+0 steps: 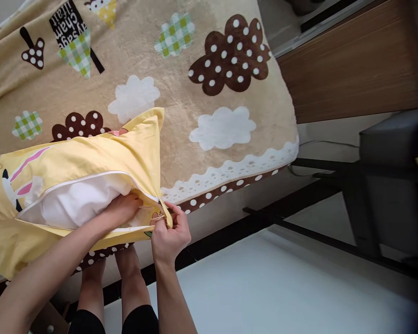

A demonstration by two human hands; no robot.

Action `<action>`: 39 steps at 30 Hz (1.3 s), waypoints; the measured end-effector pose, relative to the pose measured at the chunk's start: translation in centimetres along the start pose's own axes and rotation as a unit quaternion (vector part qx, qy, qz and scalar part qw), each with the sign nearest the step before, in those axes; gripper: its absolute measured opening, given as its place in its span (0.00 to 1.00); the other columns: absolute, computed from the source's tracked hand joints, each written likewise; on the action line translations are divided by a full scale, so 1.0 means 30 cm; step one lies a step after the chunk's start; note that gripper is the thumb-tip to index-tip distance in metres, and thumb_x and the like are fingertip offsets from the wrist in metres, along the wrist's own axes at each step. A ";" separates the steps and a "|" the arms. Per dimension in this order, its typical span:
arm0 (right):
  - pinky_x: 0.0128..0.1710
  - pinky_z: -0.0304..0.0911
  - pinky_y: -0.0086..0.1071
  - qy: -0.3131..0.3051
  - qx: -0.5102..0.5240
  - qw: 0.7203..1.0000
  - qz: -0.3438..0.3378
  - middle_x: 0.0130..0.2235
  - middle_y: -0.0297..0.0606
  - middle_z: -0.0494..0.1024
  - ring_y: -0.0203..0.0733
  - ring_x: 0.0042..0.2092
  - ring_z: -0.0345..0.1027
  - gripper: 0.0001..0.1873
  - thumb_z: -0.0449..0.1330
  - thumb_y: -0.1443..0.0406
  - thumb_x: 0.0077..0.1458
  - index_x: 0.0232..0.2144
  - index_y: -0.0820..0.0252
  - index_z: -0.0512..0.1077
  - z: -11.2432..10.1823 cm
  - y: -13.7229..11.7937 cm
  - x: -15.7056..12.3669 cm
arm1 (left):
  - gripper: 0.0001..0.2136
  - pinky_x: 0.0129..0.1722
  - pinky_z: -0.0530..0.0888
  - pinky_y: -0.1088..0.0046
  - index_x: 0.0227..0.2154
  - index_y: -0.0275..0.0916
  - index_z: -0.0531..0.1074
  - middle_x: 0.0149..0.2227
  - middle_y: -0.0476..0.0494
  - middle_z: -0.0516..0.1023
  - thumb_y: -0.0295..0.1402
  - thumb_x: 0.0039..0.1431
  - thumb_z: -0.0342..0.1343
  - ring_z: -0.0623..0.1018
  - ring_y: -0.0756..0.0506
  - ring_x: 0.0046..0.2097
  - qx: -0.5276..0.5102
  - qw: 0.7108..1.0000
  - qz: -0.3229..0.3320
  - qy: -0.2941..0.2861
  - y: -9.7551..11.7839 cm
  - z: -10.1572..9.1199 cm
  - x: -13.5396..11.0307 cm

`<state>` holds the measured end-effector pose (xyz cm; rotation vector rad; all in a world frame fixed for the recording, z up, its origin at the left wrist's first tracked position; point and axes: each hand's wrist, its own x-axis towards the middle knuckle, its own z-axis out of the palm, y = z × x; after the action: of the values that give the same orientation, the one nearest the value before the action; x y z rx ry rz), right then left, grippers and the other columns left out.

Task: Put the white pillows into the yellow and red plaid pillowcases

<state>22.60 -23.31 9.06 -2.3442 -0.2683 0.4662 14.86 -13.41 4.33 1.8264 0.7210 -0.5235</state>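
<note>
A yellow, unzipped pillowcase (90,155) lies on the patterned beige bedspread (176,132).

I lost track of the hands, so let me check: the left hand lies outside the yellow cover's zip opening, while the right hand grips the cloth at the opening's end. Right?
Not quite: the head view shows the left hand inside the zip opening of the yellow cover. The right hand does grip the cloth at its end.

beige cloud-print bedspread (177,111) | polka-dot edging (216,192) | brown wooden panel (344,62) | pale floor (264,283)
</note>
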 end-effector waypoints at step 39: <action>0.24 0.59 0.29 0.002 0.059 0.995 0.076 0.17 0.21 0.60 0.37 0.20 0.63 0.19 0.54 0.66 0.38 0.38 0.58 0.64 0.023 0.005 0.031 | 0.15 0.60 0.64 0.52 0.47 0.33 0.69 0.52 0.32 0.71 0.36 0.63 0.48 0.68 0.33 0.58 0.171 0.976 0.136 -0.003 -0.171 0.117 -0.012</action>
<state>23.17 -22.70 8.27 -2.2585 -0.0576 0.5367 10.99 -15.42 -0.13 2.2020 0.3803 -0.4941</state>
